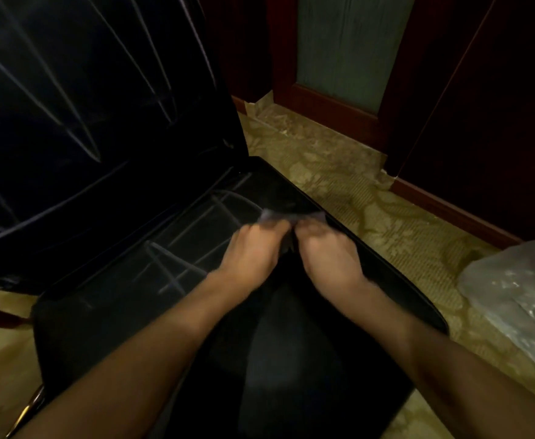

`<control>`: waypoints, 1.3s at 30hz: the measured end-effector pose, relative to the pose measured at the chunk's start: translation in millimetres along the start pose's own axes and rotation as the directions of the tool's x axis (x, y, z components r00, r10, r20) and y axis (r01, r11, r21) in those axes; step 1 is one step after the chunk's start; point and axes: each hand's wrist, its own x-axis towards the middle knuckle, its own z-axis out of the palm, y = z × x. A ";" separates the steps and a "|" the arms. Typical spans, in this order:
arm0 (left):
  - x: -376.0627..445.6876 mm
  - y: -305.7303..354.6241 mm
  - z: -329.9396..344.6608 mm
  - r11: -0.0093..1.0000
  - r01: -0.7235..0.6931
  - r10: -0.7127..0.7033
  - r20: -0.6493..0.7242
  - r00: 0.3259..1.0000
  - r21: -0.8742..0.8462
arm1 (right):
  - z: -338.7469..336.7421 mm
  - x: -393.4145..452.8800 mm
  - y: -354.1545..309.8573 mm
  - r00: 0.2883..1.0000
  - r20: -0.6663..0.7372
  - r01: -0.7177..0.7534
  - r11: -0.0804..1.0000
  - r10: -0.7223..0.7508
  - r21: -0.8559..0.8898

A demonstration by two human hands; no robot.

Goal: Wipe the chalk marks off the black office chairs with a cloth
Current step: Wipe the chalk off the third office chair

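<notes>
A black office chair fills the left and middle of the view, its seat [107, 312] low and its backrest [69, 90] rising at the upper left. Pale chalk lines [177, 248] cross the seat, and more streak the backrest. A dark cloth [279, 217] lies bunched on the far right part of the seat. My left hand [253, 251] and my right hand [326, 251] sit side by side on it, both gripping the cloth at their fingertips. A long dark piece of the cloth hangs down between my forearms.
Patterned yellow-green carpet [370, 198] lies to the right of the chair. Dark red wooden panelling and a skirting board [450, 204] run along the far wall. A crumpled clear plastic bag [519, 299] sits on the floor at the right edge.
</notes>
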 end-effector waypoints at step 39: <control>-98.8 -53.8 -15.0 0.939 0.303 -0.327 -0.145 0.934 -0.164 | 34.4 -3.5 -90.9 0.980 -0.029 0.199 0.963 -0.197 0.182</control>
